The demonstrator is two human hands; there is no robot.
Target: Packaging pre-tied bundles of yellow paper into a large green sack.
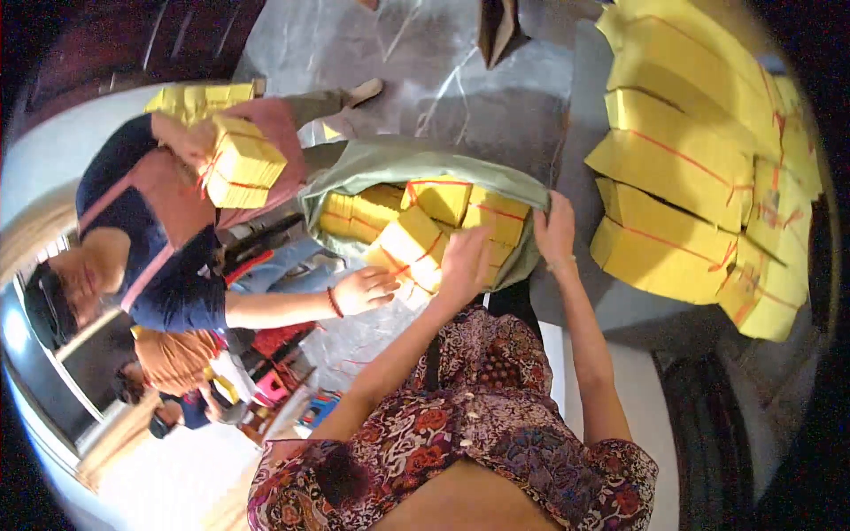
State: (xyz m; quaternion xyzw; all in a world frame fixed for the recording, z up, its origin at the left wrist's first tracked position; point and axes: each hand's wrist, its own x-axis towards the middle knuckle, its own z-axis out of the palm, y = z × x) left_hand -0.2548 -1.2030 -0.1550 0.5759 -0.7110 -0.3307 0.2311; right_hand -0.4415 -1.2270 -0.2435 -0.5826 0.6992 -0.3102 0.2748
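A green-grey cloth sack (425, 159) lies with its mouth wide, holding several yellow bundles tied with red string. My right hand (553, 232) is closed on the sack's rim at the right. My left hand (464, 264) is over the mouth with bent, slightly blurred fingers, beside a tilted yellow bundle (405, 246). Whether it grips anything I cannot make out. A co-worker's hand (363, 290) reaches to the sack's near left side, close to that tilted bundle. The co-worker's other arm holds another yellow bundle (246, 166) left of the sack.
Large yellow stacks (677, 164) tied with red string lie on a grey surface at the right. More yellow bundles (199, 99) are behind the co-worker (164, 212). Other people (177, 363) are farther back at the left. A dark brown object (498, 31) stands on the grey floor.
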